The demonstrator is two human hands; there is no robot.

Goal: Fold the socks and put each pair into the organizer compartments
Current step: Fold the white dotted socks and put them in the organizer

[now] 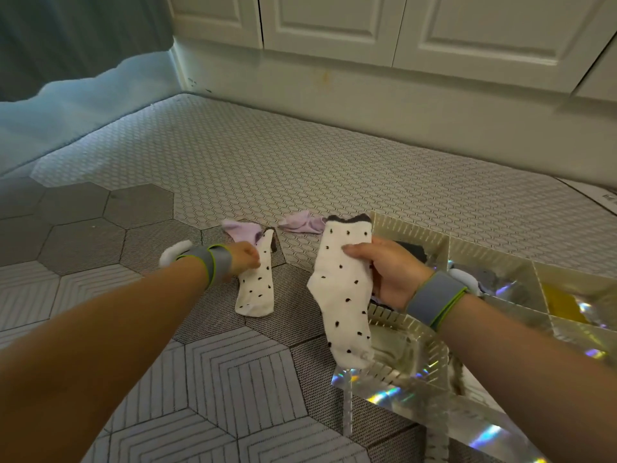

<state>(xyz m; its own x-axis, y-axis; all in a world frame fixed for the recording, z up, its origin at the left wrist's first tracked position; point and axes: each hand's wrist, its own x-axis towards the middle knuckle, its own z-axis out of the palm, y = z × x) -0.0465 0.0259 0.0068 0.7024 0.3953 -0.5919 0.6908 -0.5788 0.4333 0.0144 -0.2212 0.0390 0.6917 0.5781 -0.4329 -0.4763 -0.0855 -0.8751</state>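
My right hand [392, 275] is gripping a white black-dotted sock [344, 295], left hand [246, 259] pinching its mate [255, 290] at nine o'clock; I'm seeing the iridescent plastic organizer [414, 230] part-filled, lilac socks [302, 225] waiting at twelve.

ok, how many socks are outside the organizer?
4. One dotted sock in the right hand; second dotted sock on the floor, pinched by the left hand; left purple sock and right purple sock on the floor behind. Others may be hidden.

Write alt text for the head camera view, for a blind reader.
A person's right hand holds a white dotted sock beside a clear organizer, while the left hand pinches the matching sock lying on a hexagon-patterned mat; two lilac socks lie beyond.
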